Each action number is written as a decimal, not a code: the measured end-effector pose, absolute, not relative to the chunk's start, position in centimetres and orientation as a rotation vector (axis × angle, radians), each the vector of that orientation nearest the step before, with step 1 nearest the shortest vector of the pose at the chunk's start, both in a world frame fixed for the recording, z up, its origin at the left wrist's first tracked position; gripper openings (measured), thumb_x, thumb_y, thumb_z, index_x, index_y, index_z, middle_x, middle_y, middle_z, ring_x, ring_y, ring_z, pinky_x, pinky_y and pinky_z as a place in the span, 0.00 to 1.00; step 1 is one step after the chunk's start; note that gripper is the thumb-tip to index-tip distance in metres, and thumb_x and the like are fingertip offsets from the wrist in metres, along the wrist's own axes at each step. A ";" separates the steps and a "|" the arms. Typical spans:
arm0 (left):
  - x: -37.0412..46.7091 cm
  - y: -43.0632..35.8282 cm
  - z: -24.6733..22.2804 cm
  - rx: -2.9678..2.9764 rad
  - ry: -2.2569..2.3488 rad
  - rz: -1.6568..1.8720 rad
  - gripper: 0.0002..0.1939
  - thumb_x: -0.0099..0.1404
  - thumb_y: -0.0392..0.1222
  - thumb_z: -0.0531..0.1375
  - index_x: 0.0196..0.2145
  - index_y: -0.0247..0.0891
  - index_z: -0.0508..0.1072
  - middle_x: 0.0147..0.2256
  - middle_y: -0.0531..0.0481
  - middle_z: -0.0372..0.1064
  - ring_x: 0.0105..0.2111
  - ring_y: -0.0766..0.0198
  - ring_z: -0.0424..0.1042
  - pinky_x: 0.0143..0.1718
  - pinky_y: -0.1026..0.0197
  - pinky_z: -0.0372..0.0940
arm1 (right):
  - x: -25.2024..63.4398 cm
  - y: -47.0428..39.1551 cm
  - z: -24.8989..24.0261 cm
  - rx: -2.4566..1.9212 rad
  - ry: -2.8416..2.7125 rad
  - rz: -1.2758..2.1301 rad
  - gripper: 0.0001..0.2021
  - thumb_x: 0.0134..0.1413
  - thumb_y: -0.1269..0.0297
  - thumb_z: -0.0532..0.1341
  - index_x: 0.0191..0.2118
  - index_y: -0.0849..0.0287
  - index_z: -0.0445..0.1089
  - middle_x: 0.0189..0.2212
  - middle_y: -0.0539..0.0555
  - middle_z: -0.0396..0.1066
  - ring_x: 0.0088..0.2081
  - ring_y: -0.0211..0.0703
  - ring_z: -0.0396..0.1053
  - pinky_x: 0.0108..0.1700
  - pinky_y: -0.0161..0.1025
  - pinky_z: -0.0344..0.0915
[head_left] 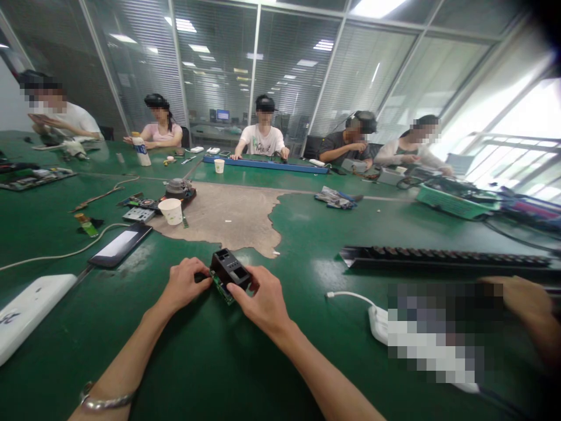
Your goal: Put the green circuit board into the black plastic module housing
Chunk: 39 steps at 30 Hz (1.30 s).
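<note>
A black plastic housing point(228, 266) with rectangular openings on its top is tilted in front of me, just above or on the green table. Along its near left side shows a green circuit board point(222, 288). My right hand point(262, 292) grips the housing from the right, thumb at the near edge and fingers behind. From the left, my left hand point(188, 285) is closed, its fingertips pinching at the board's edge. Whether the board is fixed to the housing I cannot tell.
A phone point(120, 245), a paper cup point(170, 211) and electronic parts point(139, 214) lie left. A black slotted strip point(447, 257) and a white power strip point(380, 326) are right, near another person's hand point(526, 298). Several people sit opposite; a green basket point(458, 200) stands far right.
</note>
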State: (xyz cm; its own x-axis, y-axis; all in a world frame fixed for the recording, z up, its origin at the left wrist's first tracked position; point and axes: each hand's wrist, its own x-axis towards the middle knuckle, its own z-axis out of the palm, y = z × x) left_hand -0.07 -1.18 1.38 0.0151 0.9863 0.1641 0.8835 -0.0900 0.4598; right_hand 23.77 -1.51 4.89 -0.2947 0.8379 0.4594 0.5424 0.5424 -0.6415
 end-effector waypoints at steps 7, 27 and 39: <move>-1.1 -1.7 1.8 2.091 1.894 0.628 0.14 0.60 0.52 0.63 0.40 0.44 0.76 0.42 0.48 0.71 0.44 0.52 0.65 0.44 0.54 0.56 | 23.3 -2.5 4.5 -1.115 -2.021 0.458 0.17 0.51 0.55 0.68 0.45 0.57 0.71 0.37 0.55 0.71 0.38 0.47 0.68 0.38 0.39 0.64; -1.2 -1.8 1.6 2.093 2.077 0.486 0.21 0.57 0.60 0.64 0.43 0.47 0.75 0.45 0.48 0.69 0.48 0.49 0.62 0.42 0.53 0.54 | 22.6 -3.2 2.8 -1.204 -2.175 0.386 0.27 0.54 0.54 0.65 0.57 0.57 0.64 0.44 0.58 0.69 0.45 0.52 0.68 0.47 0.46 0.67; -1.0 -1.8 1.5 2.109 2.031 0.578 0.16 0.57 0.57 0.64 0.39 0.48 0.77 0.42 0.51 0.70 0.45 0.51 0.64 0.41 0.54 0.54 | 22.7 -2.1 3.7 -1.045 -1.895 0.552 0.18 0.54 0.62 0.65 0.50 0.57 0.69 0.38 0.54 0.70 0.36 0.43 0.68 0.39 0.38 0.67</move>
State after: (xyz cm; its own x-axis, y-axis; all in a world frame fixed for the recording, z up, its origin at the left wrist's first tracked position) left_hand -0.97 -1.77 1.47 0.0051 0.9861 0.1659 0.9255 -0.0675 0.3726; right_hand 22.69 -2.13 3.72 -0.2615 0.8362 0.4821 0.4464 0.5476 -0.7077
